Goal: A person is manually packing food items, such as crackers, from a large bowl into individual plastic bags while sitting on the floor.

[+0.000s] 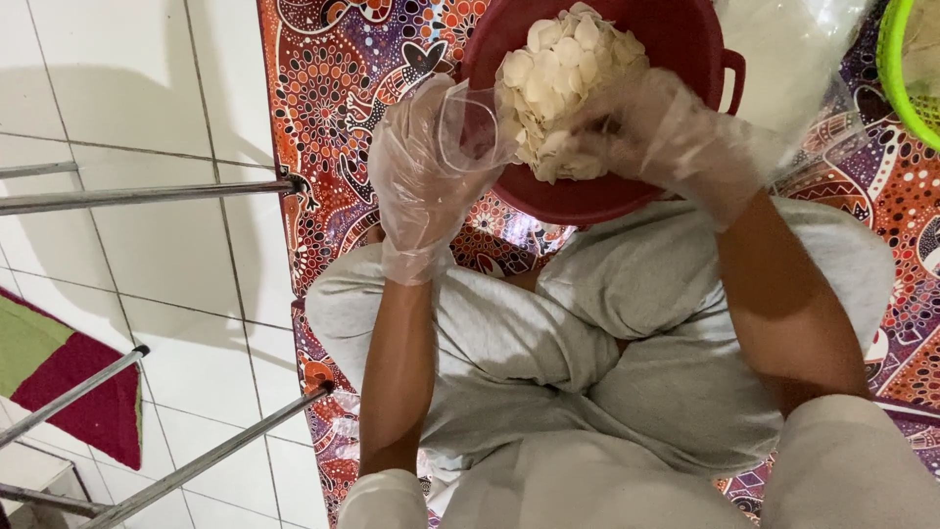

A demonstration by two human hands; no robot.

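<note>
Gloved left hand [423, 167] pinches clear bag [477, 127] open, right hand [654, 132] cups white chips [563, 83] over red basin [676, 39]; bag barely filled, filling mostly left.

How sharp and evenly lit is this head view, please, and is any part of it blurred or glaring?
Head view: light is soft and even; the right hand is smeared by motion blur over the pale chips in the red basin; the left hand is sharper; the clear bag shows faint sheen; metal bars cast soft shadows on the white tiles.
</note>
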